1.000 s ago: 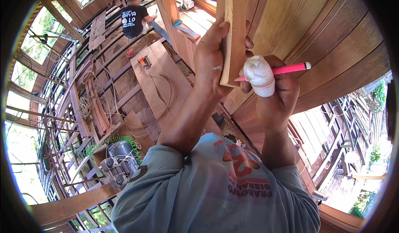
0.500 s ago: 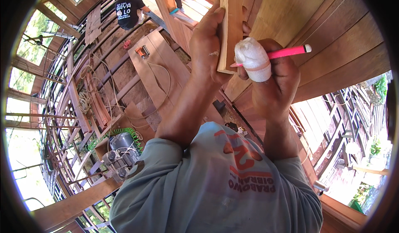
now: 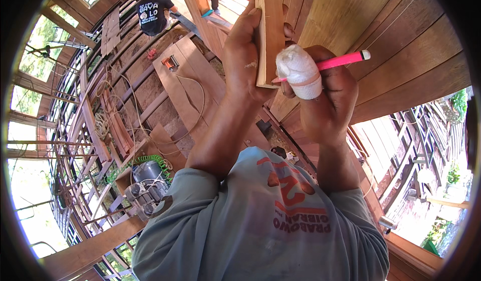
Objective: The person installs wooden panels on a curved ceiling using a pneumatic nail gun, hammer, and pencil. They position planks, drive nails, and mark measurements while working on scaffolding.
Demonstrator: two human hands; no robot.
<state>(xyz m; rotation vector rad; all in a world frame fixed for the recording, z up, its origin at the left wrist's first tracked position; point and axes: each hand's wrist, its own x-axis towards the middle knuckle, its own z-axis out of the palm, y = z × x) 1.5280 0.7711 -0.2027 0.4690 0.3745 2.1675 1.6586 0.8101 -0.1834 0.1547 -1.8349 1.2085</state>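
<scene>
My left hand (image 3: 243, 55) is closed round a short wooden board (image 3: 273, 35), thumb on its near face and fingertips showing past the far edge. The board stands roughly upright in front of the plank wall. Between the fingers of my right hand (image 3: 328, 88) is a bright pink pencil (image 3: 343, 60). Its tip reaches the lower end of the board, but whether it touches the wood is hard to tell. A thick white bandage (image 3: 299, 73) wraps my right thumb and partly hides the pencil.
A plank wall (image 3: 401, 45) rises at the right. Left and below lie a wide wooden panel (image 3: 195, 100) with an orange nail gun (image 3: 170, 63) and its hose, and an air compressor (image 3: 150, 178). A co-worker in a black shirt (image 3: 153, 14) crouches on open floor joists at the far left.
The board and both my hands have shifted slightly to the left. My grip on the board and the pencil stays the same.
</scene>
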